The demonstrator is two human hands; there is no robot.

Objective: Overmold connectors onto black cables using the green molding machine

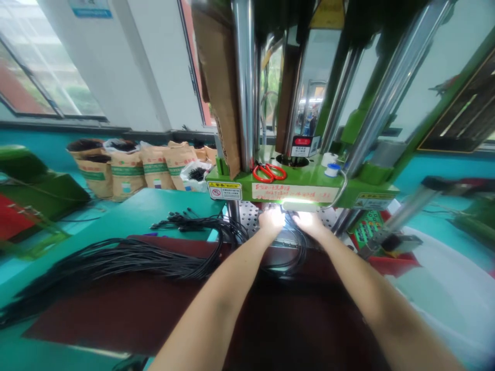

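Both my hands reach into the lit gap of a green press (232, 180). My left hand (271, 219) is closed, its fingers curled over the metal work area and washed out by glare. My right hand (309, 224) is beside it, fingers drawn together and pointing inward. What either hand pinches is lost in the bright light. Thin black cables (301, 252) loop down between and below the hands, over the front of a metal mould (286, 243). A lit lamp (299, 206) hangs just above them.
A long bundle of black cables (154, 257) lies on a dark red board (116, 309) at left. Red-handled scissors (269, 172) and thread spools (331, 169) sit on the press. Chrome columns (244, 87) rise above. A green button panel (369, 226) is at right; several paper sacks (127, 172) stand behind.
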